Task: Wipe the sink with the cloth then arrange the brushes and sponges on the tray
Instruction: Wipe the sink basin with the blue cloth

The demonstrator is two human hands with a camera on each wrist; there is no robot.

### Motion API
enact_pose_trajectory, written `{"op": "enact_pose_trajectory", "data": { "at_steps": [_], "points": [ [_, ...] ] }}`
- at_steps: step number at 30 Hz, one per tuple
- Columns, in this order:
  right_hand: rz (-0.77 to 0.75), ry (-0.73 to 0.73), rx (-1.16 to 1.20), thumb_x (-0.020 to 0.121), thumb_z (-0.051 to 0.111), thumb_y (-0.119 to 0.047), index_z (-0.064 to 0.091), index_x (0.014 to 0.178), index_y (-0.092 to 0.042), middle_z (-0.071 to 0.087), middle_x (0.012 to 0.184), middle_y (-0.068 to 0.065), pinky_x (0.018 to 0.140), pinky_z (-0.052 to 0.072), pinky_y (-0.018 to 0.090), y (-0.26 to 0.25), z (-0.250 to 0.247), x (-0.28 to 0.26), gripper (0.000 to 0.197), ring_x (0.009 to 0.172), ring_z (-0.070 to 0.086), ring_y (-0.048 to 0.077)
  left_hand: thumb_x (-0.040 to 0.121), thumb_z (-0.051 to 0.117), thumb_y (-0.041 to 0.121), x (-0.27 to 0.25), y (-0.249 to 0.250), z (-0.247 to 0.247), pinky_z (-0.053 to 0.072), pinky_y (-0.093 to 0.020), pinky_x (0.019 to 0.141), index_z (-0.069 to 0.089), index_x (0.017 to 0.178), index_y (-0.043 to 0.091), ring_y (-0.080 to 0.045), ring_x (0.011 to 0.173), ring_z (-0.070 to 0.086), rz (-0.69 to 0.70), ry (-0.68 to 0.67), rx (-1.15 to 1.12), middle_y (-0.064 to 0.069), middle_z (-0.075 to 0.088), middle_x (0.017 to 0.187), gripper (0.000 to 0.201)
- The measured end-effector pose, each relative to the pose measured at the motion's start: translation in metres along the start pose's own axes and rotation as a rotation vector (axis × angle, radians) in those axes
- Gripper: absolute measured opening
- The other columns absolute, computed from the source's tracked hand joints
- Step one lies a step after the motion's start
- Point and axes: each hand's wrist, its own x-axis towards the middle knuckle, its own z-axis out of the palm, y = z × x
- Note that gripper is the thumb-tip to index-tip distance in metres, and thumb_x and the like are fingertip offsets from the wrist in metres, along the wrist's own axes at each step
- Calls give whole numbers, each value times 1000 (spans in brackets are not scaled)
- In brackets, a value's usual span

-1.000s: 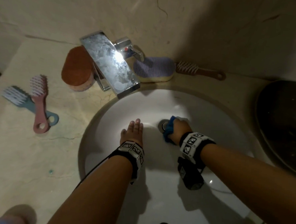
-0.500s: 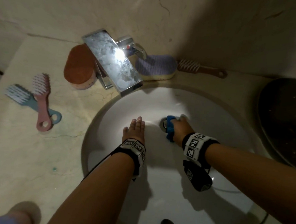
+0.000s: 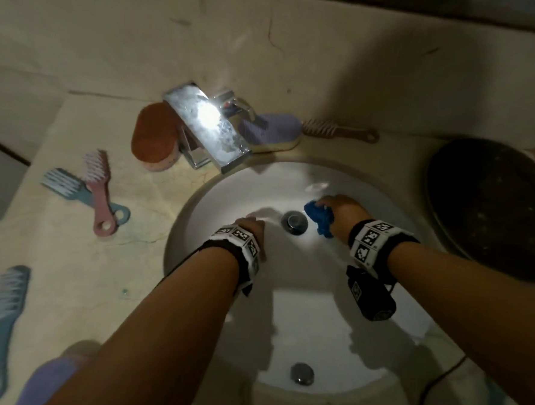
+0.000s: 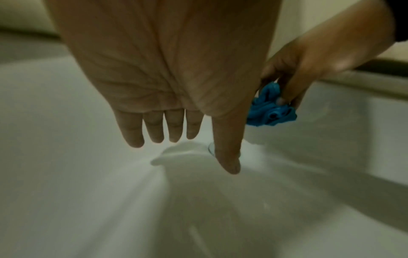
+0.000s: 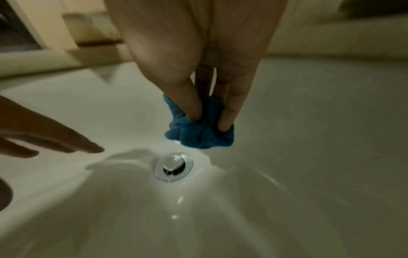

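My right hand (image 3: pixel 337 211) (image 5: pixel 207 118) grips a bunched blue cloth (image 3: pixel 318 218) (image 5: pixel 198 134) (image 4: pixel 269 111) against the white sink (image 3: pixel 329 340), just right of the drain (image 3: pixel 293 222) (image 5: pixel 173 166). My left hand (image 3: pixel 250 229) (image 4: pixel 176 136) hangs with straight fingers over the bowl left of the drain, holding nothing. On the counter lie a pink brush (image 3: pixel 99 192) across a blue brush (image 3: pixel 73 187), another blue brush (image 3: pixel 3 321), a brown sponge (image 3: pixel 153 136), a purple sponge (image 3: pixel 269 130) and a brown brush (image 3: pixel 339 131). A dark round tray (image 3: pixel 491 203) sits at the right.
The chrome faucet (image 3: pixel 208 126) juts over the sink's back rim. An overflow hole (image 3: pixel 302 373) shows in the near wall of the bowl. A purple object (image 3: pixel 48 380) lies at the lower left. A wall rises behind the counter (image 3: pixel 67 284).
My right hand has carried the cloth from the left of the drain to its right side, uncovering the drain. The left hand stays near the same spot.
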Motion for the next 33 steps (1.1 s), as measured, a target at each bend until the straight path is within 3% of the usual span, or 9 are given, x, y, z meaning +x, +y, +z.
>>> {"op": "enact_pose_trajectory", "data": {
  "at_steps": [3, 6, 10, 15, 18, 21, 26, 33],
  "points": [
    [23, 40, 109, 78, 64, 1, 57, 120, -14, 59, 121, 13, 94, 50, 38, -4, -21, -33, 45, 108, 58, 29, 82, 71, 33, -33, 7, -15, 23, -20, 106, 27, 147, 15, -21, 140, 29, 62, 1, -49, -7, 28, 153, 81],
    [33, 96, 160, 78, 63, 1, 59, 114, -13, 61, 116, 14, 87, 50, 34, -14, -39, -68, 39, 104, 59, 30, 90, 61, 30, -67, 16, -28, 23, -24, 108, 28, 147, 14, -23, 140, 30, 117, 45, -46, -8, 32, 152, 68],
    [2, 150, 194, 83, 52, 3, 60, 108, -10, 62, 103, 14, 67, 45, 23, -30, -56, -114, 29, 88, 59, 25, 92, 57, 30, -115, 26, -50, 29, -30, 109, 35, 144, 14, -25, 135, 38, 166, 131, -38, -10, 40, 147, 58],
    [-68, 197, 159, 82, 51, 1, 61, 102, -11, 64, 106, 15, 81, 50, 34, -42, -73, -165, 26, 96, 60, 30, 91, 59, 31, -175, 37, -63, 34, -31, 107, 40, 140, 13, -26, 130, 44, 183, 218, -75, -9, 46, 142, 56],
    [-127, 223, 172, 80, 51, 3, 62, 92, -13, 65, 101, 13, 77, 50, 33, -43, -80, -197, 23, 92, 60, 27, 90, 59, 35, -211, 46, -61, 36, -33, 107, 40, 140, 14, -25, 129, 44, 161, 270, -115, -8, 47, 141, 58],
    [-175, 223, 148, 80, 48, 3, 63, 97, -14, 63, 105, 10, 75, 45, 26, -38, -82, -230, 29, 88, 55, 21, 89, 60, 38, -248, 59, -55, 35, -33, 107, 36, 142, 17, -25, 130, 44, 130, 343, -163, -7, 44, 144, 62],
    [-299, 265, 137, 81, 46, 5, 60, 93, -20, 64, 105, 11, 75, 49, 28, -23, -77, -292, 31, 92, 60, 27, 84, 66, 40, -306, 94, -21, 33, -34, 108, 28, 146, 20, -26, 134, 39, 103, 383, -178, -8, 38, 148, 76],
    [-470, 256, 163, 81, 47, 4, 53, 87, -25, 61, 104, 9, 69, 52, 31, -16, -76, -379, 31, 86, 57, 22, 86, 65, 34, -381, 128, 25, 37, -33, 101, 44, 136, 18, -24, 124, 47, 78, 530, -206, -8, 51, 136, 57]
  ]
}}
